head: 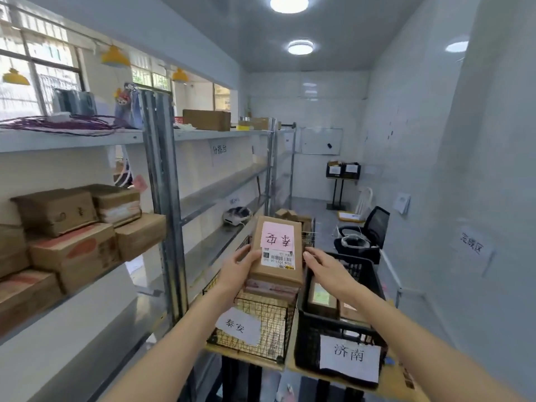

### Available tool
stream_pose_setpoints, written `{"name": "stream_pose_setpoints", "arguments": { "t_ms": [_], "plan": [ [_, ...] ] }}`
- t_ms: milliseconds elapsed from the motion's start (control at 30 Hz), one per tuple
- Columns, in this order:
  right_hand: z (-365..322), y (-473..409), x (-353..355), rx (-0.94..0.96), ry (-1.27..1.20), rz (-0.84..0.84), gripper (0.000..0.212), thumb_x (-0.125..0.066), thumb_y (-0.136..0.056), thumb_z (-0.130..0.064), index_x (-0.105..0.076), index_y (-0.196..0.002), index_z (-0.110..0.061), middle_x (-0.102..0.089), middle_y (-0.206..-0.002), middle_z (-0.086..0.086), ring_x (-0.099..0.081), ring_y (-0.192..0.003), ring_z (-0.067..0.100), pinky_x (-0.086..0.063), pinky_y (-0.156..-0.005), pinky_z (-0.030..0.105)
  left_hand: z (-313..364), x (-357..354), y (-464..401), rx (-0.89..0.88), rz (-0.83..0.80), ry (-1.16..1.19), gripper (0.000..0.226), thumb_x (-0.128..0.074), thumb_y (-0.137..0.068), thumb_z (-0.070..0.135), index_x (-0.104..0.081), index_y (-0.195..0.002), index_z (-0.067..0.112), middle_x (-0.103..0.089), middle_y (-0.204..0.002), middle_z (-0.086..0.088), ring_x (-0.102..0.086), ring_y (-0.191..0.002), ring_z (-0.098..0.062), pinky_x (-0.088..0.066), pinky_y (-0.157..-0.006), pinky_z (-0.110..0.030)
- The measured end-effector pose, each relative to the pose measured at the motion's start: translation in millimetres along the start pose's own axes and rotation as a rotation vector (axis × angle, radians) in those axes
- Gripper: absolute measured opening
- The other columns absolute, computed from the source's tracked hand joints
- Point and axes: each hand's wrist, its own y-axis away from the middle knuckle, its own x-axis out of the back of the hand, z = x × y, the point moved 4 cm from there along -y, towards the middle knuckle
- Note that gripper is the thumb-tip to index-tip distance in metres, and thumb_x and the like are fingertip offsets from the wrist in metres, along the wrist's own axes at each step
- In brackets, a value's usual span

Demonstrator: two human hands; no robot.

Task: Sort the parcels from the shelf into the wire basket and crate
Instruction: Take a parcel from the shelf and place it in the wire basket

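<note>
A brown cardboard parcel (pixel 277 250) with a pink handwritten note and a barcode label is held over the wire basket (pixel 255 323). My left hand (pixel 240 265) grips its left near corner. My right hand (pixel 322 268) touches its right side with fingers spread. Under it, more parcels lie stacked in the basket, which carries a white paper tag. To the right stands a black plastic crate (pixel 316 338) with a white tag and two or three parcels (pixel 322 300) inside. Several brown parcels (pixel 72 227) sit on the metal shelf (pixel 162 181) at the left.
Basket and crate rest on a wooden table (pixel 249 358). A label printer (pixel 236 215) sits on a lower shelf. Beyond are more boxes (pixel 293 216), a black office chair (pixel 362 236), a black stand with bins (pixel 342 172) and a white wall at the right.
</note>
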Motion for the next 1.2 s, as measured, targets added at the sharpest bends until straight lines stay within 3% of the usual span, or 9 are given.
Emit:
{"name": "stream_pose_setpoints", "arguments": {
  "t_ms": [200, 400, 500, 667, 867, 1100, 1200],
  "plan": [
    [57.5, -78.8, -16.4, -0.045, 0.319, -0.071, 0.06, -0.042, -0.104, -0.053, -0.036, -0.155, -0.023, -0.044, -0.155, -0.002, -0.044, -0.14, 0.018, -0.037, -0.116, 0.039, -44.3, 16.4, -109.2, 0.078, 0.046, -0.037, 0.058, -0.07, -0.091, 0.041, -0.052, -0.144, 0.025, -0.069, -0.112, -0.004, -0.072, -0.096, -0.024, -0.059, -0.078, -0.038],
    [130.5, -178.9, -59.9, -0.066, 0.463, -0.191, 0.063, -0.041, -0.098, -0.06, -0.04, -0.152, -0.027, -0.045, -0.154, -0.002, -0.047, -0.135, 0.018, -0.044, -0.109, 0.042, -96.9, 33.0, -218.5, 0.151, 0.087, -0.112, 0.062, -0.068, -0.092, 0.042, -0.048, -0.147, 0.024, -0.071, -0.111, -0.008, -0.072, -0.093, -0.025, -0.058, -0.077, -0.039],
    [171.4, -237.1, -86.1, -0.068, 0.508, -0.219, 0.059, -0.042, -0.101, -0.054, -0.039, -0.152, -0.026, -0.042, -0.155, -0.001, -0.045, -0.137, 0.02, -0.044, -0.109, 0.042, -126.7, 34.0, -274.6, 0.215, 0.101, -0.137, 0.058, -0.068, -0.093, 0.039, -0.05, -0.145, 0.024, -0.073, -0.105, -0.009, -0.074, -0.086, -0.025, -0.057, -0.067, -0.035],
    [231.2, -320.0, -119.6, -0.09, 0.558, -0.219, 0.059, -0.039, -0.104, -0.049, -0.036, -0.156, -0.019, -0.033, -0.16, 0.002, -0.035, -0.145, 0.023, -0.033, -0.117, 0.039, -188.9, 23.7, -369.3, 0.315, 0.089, -0.218, 0.06, -0.071, -0.09, 0.04, -0.051, -0.145, 0.028, -0.075, -0.102, -0.005, -0.076, -0.082, -0.021, -0.058, -0.065, -0.033],
    [293.1, -388.7, -146.8, -0.091, 0.613, -0.192, 0.071, -0.038, -0.103, -0.055, -0.018, -0.162, -0.021, -0.003, -0.17, 0.004, -0.005, -0.156, 0.022, -0.011, -0.127, 0.039, -270.7, -6.4, -440.1, 0.415, 0.016, -0.272, 0.062, -0.067, -0.094, 0.037, -0.043, -0.15, 0.024, -0.073, -0.104, -0.007, -0.075, -0.083, -0.022, -0.058, -0.06, -0.029],
    [329.6, -441.8, -159.0, -0.086, 0.607, -0.155, 0.072, -0.041, -0.104, -0.048, -0.011, -0.162, -0.018, 0.002, -0.17, 0.0, -0.005, -0.156, 0.018, -0.009, -0.125, 0.035, -354.7, -23.5, -487.4, 0.534, -0.088, -0.26, 0.065, -0.07, -0.092, 0.034, -0.043, -0.15, 0.027, -0.073, -0.105, -0.006, -0.076, -0.084, -0.023, -0.062, -0.067, -0.036],
    [336.6, -449.4, -163.5, -0.093, 0.611, -0.12, 0.076, -0.042, -0.105, -0.046, 0.0, -0.161, -0.018, 0.01, -0.169, -0.004, 0.001, -0.155, 0.013, 0.0, -0.122, 0.029, -383.2, -31.1, -498.1, 0.576, -0.151, -0.273, 0.062, -0.069, -0.092, 0.034, -0.043, -0.148, 0.027, -0.071, -0.107, -0.006, -0.074, -0.087, -0.021, -0.058, -0.06, -0.026]
  ]
}}
